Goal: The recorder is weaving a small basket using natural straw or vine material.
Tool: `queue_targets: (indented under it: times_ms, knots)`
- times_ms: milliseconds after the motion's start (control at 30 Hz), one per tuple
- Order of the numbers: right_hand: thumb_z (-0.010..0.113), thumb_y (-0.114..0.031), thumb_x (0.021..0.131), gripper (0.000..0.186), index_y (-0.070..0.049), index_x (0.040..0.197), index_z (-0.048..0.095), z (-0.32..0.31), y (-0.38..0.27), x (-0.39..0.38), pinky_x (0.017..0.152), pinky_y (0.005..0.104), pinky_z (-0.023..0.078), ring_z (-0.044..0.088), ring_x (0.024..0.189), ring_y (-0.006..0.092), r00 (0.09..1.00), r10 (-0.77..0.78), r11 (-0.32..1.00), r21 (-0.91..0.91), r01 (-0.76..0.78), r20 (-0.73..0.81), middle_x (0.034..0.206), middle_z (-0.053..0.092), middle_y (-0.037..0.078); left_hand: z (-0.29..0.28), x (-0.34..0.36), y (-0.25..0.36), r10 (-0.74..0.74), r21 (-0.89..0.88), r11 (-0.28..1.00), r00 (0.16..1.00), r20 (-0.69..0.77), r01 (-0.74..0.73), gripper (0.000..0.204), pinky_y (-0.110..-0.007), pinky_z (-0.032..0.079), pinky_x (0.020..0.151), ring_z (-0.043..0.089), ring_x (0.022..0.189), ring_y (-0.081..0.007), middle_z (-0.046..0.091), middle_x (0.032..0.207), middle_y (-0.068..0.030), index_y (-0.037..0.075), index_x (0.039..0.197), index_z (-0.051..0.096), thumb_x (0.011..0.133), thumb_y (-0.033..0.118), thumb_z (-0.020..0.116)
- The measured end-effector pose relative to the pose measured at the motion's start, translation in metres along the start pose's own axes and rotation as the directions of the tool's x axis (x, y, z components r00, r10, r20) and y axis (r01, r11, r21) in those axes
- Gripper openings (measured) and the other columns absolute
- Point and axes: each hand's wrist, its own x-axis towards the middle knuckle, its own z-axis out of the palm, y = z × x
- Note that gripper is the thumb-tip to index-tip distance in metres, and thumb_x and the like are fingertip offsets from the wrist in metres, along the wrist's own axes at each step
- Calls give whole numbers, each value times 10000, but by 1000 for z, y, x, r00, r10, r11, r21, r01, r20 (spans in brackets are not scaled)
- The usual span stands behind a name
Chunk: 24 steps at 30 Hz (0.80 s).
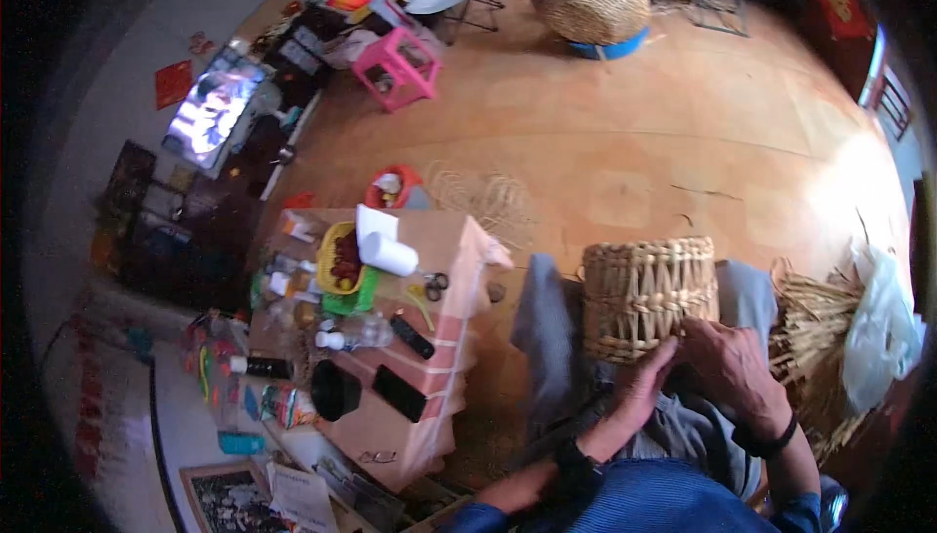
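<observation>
A woven straw basket (649, 289) rests on its side between my knees, its open lattice of pale strands showing. My left hand (639, 387) holds the basket's near rim, its fingers closed against the edge from below. Close beside it, my right hand (727, 362) is curled at the same rim, slightly to the right. Its fingers are bent in a pinch, and what sits between the fingertips is hidden. The inside of the basket cannot be seen.
To my right lies a bundle of dry straw (815, 328) beside a pale plastic bag (878, 328). At left, a cloth-covered table (429, 240) carries a yellow basket (327, 260), a white roll (388, 254) and scissors (436, 285). A pink stool (398, 69) stands farther off.
</observation>
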Motion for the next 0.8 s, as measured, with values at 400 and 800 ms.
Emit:
queue_targets:
  times_ms: [400,800]
  knots:
    - [823,-207,865,222,-94,1030,727,-13,40,30,660,433,567,733,747,310,958,-256,947,-163,275,129,832,731,84,-9,9,-6,71,-90,994,992,109,-62,519,-366,520,1139,647,1271,-166,691,1376,-22,124,1472,611,1002,125,830]
    - [804,-199,927,126,-101,950,728,-7,40,35,654,424,575,730,715,298,942,-301,919,-218,328,146,798,717,79,-18,14,-16,157,86,982,981,113,-167,629,-397,503,1151,617,1320,-192,653,1456,-37,104,1558,538,999,169,820]
